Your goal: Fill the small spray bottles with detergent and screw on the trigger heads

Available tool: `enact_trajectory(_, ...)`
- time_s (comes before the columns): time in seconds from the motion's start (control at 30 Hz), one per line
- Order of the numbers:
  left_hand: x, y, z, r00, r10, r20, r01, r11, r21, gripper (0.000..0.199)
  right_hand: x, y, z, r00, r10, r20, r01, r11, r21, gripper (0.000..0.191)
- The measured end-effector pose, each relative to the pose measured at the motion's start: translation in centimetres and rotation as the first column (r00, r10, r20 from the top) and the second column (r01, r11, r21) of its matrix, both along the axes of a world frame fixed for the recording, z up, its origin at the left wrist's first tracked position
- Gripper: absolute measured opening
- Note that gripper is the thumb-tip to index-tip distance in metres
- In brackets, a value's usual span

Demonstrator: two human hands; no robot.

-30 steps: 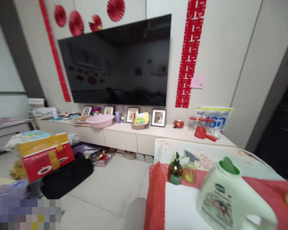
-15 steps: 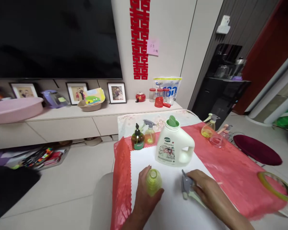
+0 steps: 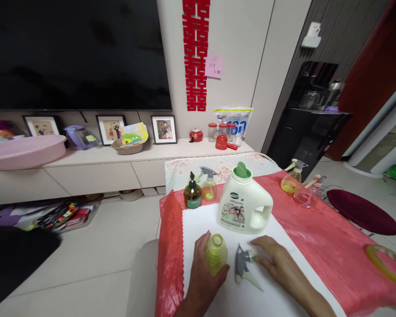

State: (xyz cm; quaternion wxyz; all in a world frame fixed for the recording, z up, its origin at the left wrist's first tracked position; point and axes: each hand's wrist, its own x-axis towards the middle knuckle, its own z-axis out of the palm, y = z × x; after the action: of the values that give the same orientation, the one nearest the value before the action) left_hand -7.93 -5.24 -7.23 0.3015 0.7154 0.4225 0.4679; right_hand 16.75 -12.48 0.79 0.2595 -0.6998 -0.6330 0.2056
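Note:
My left hand (image 3: 203,268) is wrapped round a yellow-green, ribbed spray bottle (image 3: 217,253), its open neck uncapped and facing up. A grey and pale-green trigger spray head (image 3: 242,264) lies on the white sheet (image 3: 198,220). My right hand (image 3: 277,259) is just right of it, index finger and thumb apart; whether the thumb touches its collar I cannot tell. Behind both hands stands a cream detergent jug (image 3: 242,202) with a green spout in its open mouth. Left of the jug are a dark pump bottle (image 3: 192,196) and a yellowish spray bottle (image 3: 209,188).
Red plastic sheeting (image 3: 303,220) covers the table under the white sheet. Two spray bottles, one yellow (image 3: 291,178) and one pink (image 3: 307,193), stand at the right. A tape roll (image 3: 376,259) lies near the right edge. A maroon stool (image 3: 363,211) is beyond.
My right hand has let go of the spray head, which now lies on the white sheet left of the fingers. My left hand still holds the bottle. The camera view has shifted slightly.

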Motion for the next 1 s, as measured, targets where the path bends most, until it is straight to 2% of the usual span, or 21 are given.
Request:
enact_trajectory(0.07,0.0,-0.1,0.4,1.000,-0.008,0.001,0.008,1.000,-0.012,0.086,2.1,-0.1,1.1,0.986,-0.160,-0.049,0.162,0.986,0.046,0.050)
enact_trajectory(0.17,0.1,-0.3,1.0,0.999,-0.021,0.028,0.021,0.999,-0.030,0.087,4.8,0.7,2.7,0.914,-0.385,-0.124,0.399,0.909,0.118,0.071)
enact_trajectory(0.23,0.1,-0.3,1.1,0.999,-0.031,0.039,0.033,0.998,-0.049,0.087,5.6,1.8,3.4,0.874,-0.445,-0.196,0.475,0.868,0.145,0.085)
enact_trajectory(0.3,0.1,-0.2,1.2,0.998,-0.041,0.046,0.043,0.997,-0.065,0.089,5.6,3.2,3.6,0.862,-0.424,-0.277,0.474,0.869,0.144,0.089)
enact_trajectory(0.43,0.1,-0.4,1.4,0.996,-0.056,0.065,0.061,0.994,-0.086,0.091,4.8,6.0,3.0,0.850,-0.324,-0.416,0.401,0.910,0.110,0.076)
enact_trajectory(0.53,0.1,-0.5,1.5,0.994,-0.061,0.087,0.070,0.992,-0.101,0.091,4.7,7.8,2.0,0.820,-0.310,-0.482,0.405,0.908,0.105,0.066)
enact_trajectory(0.67,0.1,-0.5,1.5,0.992,-0.064,0.104,0.075,0.992,-0.100,0.092,4.9,9.8,0.6,0.771,-0.383,-0.508,0.497,0.861,0.105,0.034)
enact_trajectory(0.83,0.2,-0.4,1.4,0.993,-0.073,0.088,0.080,0.994,-0.072,0.097,4.7,10.8,0.2,0.725,-0.464,-0.509,0.603,0.785,0.144,0.032)
enact_trajectory(1.0,0.3,-0.5,1.3,0.994,-0.077,0.076,0.081,0.995,-0.053,0.098,5.0,9.4,1.8,0.708,-0.497,-0.502,0.663,0.714,0.227,0.034)
